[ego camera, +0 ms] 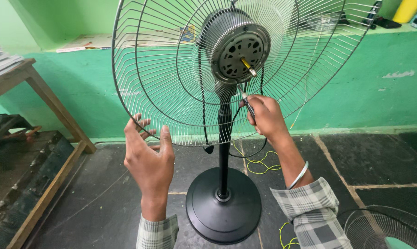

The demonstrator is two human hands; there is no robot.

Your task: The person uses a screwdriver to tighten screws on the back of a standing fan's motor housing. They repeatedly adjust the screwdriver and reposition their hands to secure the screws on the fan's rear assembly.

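A pedestal fan stands in front of me with its blades off. Its rear wire guard surrounds the bare metal motor, whose shaft sticks out toward me. My right hand is shut on a thin screwdriver, tip pointing up at the motor's lower edge. My left hand is open, fingers spread, just below the guard's lower left rim and not gripping it. The black pole runs down to a round black base.
A second wire guard lies on the dark floor at the bottom right. A yellow wire trails over the floor behind the pole. A wooden table and a low wooden frame stand at the left. A green wall ledge holds small items.
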